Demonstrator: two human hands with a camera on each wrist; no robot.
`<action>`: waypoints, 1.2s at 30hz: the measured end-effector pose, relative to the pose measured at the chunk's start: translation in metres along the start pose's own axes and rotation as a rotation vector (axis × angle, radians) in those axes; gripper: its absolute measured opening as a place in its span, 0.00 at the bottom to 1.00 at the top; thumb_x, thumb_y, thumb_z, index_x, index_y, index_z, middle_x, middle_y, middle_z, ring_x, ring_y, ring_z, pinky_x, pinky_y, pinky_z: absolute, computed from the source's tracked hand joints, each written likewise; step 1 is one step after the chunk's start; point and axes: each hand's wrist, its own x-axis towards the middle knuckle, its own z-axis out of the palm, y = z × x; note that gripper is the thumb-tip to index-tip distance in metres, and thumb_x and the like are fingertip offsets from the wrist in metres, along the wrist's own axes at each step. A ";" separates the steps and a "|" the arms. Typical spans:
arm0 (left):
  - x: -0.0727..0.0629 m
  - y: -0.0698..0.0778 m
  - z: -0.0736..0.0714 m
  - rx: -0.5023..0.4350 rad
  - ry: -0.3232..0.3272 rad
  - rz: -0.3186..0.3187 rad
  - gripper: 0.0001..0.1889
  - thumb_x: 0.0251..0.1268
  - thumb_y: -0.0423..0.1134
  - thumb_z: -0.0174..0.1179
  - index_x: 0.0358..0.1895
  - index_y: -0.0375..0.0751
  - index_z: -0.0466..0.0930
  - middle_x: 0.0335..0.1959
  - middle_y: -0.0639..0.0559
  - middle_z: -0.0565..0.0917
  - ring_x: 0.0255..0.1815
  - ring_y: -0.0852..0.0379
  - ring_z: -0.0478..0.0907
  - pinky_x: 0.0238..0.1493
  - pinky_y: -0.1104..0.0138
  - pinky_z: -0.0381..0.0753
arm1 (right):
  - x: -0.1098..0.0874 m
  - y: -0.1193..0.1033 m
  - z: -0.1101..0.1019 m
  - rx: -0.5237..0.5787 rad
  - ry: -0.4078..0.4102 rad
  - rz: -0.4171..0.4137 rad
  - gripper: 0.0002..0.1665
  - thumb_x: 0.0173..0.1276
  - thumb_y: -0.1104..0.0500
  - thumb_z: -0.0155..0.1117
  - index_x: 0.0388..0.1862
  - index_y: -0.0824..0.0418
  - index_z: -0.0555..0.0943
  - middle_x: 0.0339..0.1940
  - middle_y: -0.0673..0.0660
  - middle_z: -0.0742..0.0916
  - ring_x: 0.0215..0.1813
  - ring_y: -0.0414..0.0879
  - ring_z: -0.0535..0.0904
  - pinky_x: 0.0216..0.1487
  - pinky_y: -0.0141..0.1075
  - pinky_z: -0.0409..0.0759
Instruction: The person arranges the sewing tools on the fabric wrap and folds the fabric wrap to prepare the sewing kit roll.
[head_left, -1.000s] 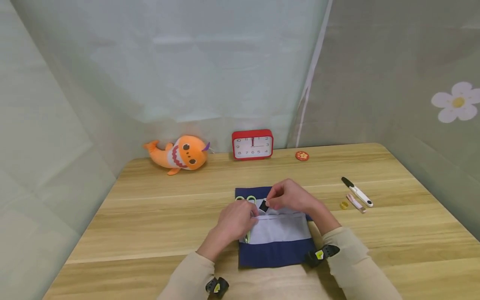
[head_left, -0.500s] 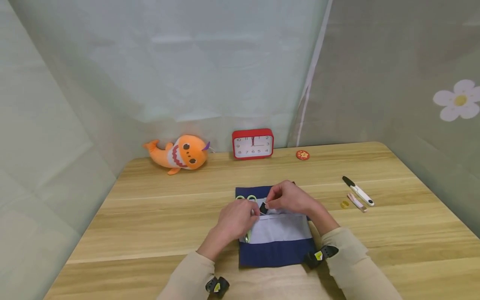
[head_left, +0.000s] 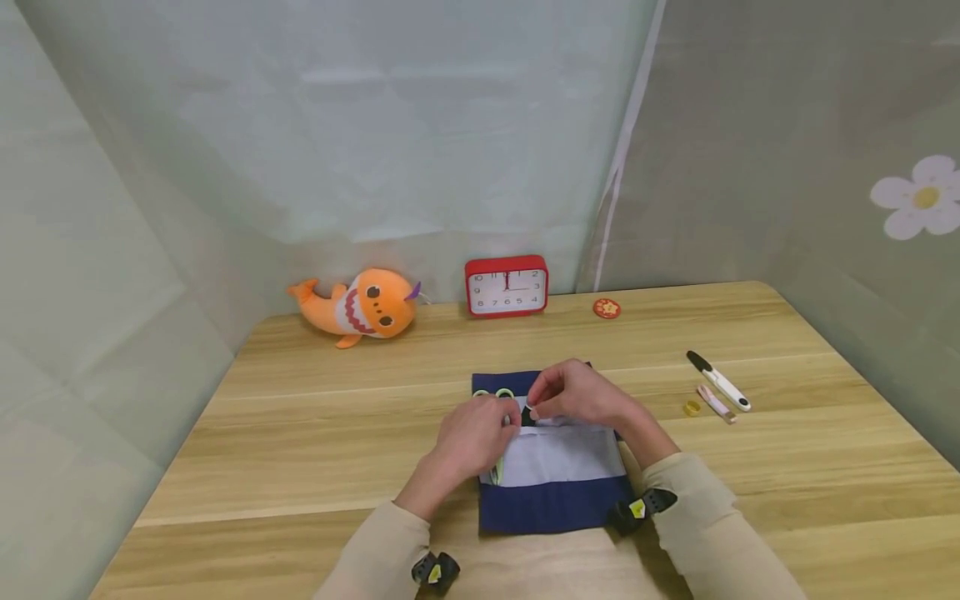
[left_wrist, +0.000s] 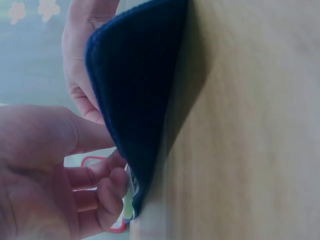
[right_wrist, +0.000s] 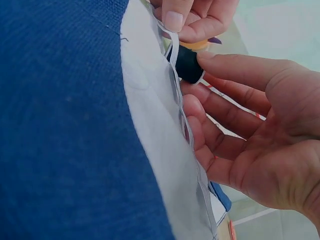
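Observation:
A navy cloth pouch point(head_left: 555, 507) with a pale grey pocket point(head_left: 566, 457) lies open on the table. My left hand point(head_left: 474, 432) pinches the pocket's upper edge, its thumb on the pale hem in the right wrist view. Between thumb and fingers, my right hand point(head_left: 576, 393) holds a small spool of black thread point(right_wrist: 187, 65) with a white end. The spool sits right at the pocket's mouth, its lower part hidden behind the hem. Green-handled scissors point(head_left: 505, 392) stand in the pocket's left side, partly covered by my left hand.
Right of the pouch lie a white tool with a black end point(head_left: 718, 381), a small pinkish strip-like item point(head_left: 716, 404) and a small yellow ring-shaped piece point(head_left: 692, 407). Along the back are an orange shark plush point(head_left: 375, 304), a red clock point(head_left: 507, 287) and a red round badge point(head_left: 607, 308).
The spool in my right hand has gone lower toward the pocket's mouth and shows less in the head view. The left hand stays at the hem.

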 end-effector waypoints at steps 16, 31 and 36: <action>0.001 0.001 0.003 0.047 0.003 0.014 0.05 0.73 0.34 0.61 0.36 0.49 0.82 0.32 0.53 0.80 0.36 0.55 0.78 0.32 0.61 0.76 | 0.003 -0.002 -0.001 -0.059 -0.034 0.036 0.05 0.67 0.62 0.75 0.39 0.61 0.92 0.33 0.52 0.92 0.31 0.44 0.79 0.33 0.36 0.74; 0.003 -0.001 0.004 0.043 -0.035 0.027 0.05 0.79 0.36 0.57 0.40 0.46 0.79 0.33 0.53 0.79 0.35 0.56 0.75 0.33 0.63 0.74 | 0.008 -0.008 -0.002 -0.107 -0.094 0.023 0.04 0.71 0.63 0.71 0.37 0.61 0.91 0.30 0.51 0.88 0.31 0.44 0.78 0.34 0.35 0.74; 0.003 -0.001 0.004 0.049 -0.035 0.037 0.05 0.81 0.38 0.56 0.41 0.46 0.79 0.33 0.52 0.79 0.35 0.55 0.75 0.33 0.62 0.75 | 0.010 -0.009 -0.001 -0.140 -0.109 0.016 0.05 0.73 0.64 0.68 0.39 0.62 0.91 0.28 0.52 0.87 0.30 0.42 0.77 0.34 0.34 0.75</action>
